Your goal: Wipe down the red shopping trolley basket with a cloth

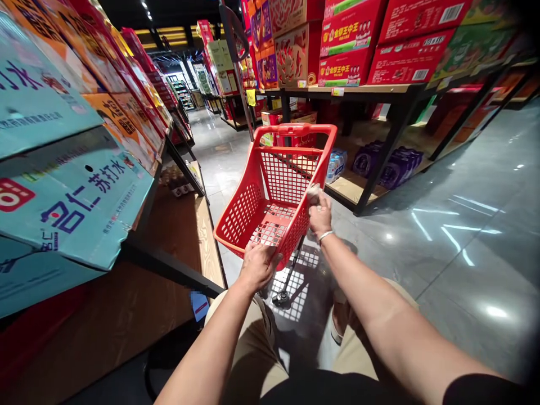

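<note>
A red plastic shopping basket point(270, 194) on a wheeled stand sits tilted in front of me in a store aisle, with nothing in it. My left hand point(257, 264) grips the basket's near rim. My right hand point(320, 212) presses a small crumpled pale cloth point(313, 193) against the basket's right side wall. A bracelet circles my right wrist.
Teal and orange cartons point(71, 197) fill a black-framed shelf on the left, with a wooden lower shelf point(206, 236). Red boxes point(350, 42) stack on the right shelf, bottled water packs point(396, 163) beneath. Glossy grey floor point(464, 225) extends right and ahead.
</note>
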`<action>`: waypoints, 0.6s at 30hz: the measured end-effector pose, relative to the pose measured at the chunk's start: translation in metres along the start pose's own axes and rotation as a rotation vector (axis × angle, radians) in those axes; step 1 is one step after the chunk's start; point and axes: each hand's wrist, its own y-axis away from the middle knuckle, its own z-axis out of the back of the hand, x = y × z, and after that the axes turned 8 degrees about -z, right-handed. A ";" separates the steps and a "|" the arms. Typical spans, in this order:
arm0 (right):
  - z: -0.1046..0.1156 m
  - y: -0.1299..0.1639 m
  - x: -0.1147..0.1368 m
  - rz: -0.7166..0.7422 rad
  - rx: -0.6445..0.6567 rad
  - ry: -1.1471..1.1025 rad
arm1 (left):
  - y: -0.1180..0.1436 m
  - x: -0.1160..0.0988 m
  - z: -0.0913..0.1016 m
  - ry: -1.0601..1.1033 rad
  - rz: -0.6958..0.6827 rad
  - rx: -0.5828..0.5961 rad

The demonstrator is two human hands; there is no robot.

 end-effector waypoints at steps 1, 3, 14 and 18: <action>-0.002 0.025 0.000 -0.039 0.013 -0.041 | 0.000 0.001 0.000 0.002 0.002 -0.001; -0.002 0.086 0.003 0.012 0.051 -0.063 | -0.001 0.003 0.000 0.004 0.005 0.000; -0.001 0.122 -0.010 0.025 0.156 -0.190 | -0.004 0.019 -0.004 -0.065 0.035 -0.038; -0.017 0.017 -0.025 -0.072 0.008 0.040 | -0.003 0.022 -0.003 -0.062 0.029 -0.039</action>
